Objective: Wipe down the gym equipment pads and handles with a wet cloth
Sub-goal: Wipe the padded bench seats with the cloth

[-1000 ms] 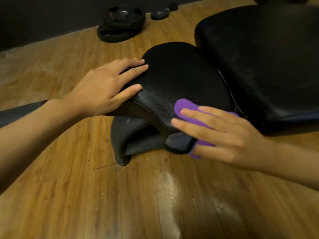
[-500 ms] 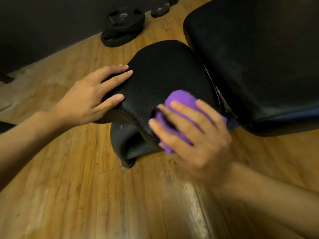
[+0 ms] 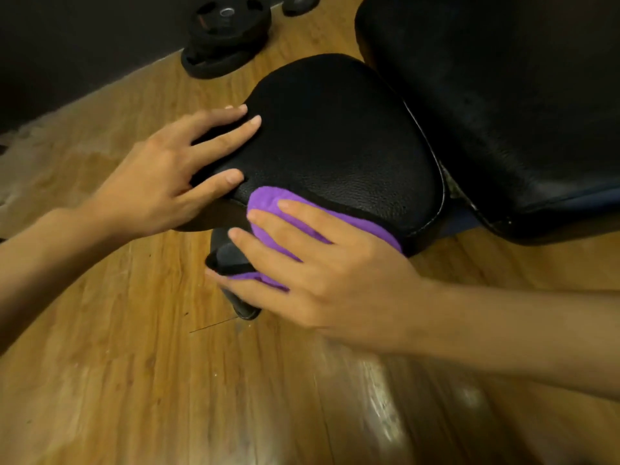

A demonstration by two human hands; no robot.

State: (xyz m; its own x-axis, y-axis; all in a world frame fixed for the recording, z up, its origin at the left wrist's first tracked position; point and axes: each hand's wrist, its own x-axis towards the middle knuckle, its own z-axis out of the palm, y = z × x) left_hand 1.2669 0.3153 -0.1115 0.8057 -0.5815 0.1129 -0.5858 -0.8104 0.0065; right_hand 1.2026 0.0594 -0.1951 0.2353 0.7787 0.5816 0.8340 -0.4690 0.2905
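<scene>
A black leather seat pad (image 3: pixel 335 139) sits in the middle of the view, next to a larger black back pad (image 3: pixel 503 95) on its right. My right hand (image 3: pixel 335 280) holds a purple cloth (image 3: pixel 268 203) over the seat pad's near edge, fingers spread on top and thumb tucked under the cloth. My left hand (image 3: pixel 161 186) rests flat on the pad's left side with straight fingers. The cloth's lower part is hidden under my right hand.
A black bracket (image 3: pixel 228 253) shows under the seat pad, reaching the wooden floor (image 3: pixel 134 380). Stacked black weight plates (image 3: pixel 224 38) and a smaller plate (image 3: pixel 300 3) lie by the dark wall (image 3: pixel 67 45) at the back.
My right hand has slid the cloth leftward along the pad's near edge and flattened it there. My left hand has stayed on the pad's left side.
</scene>
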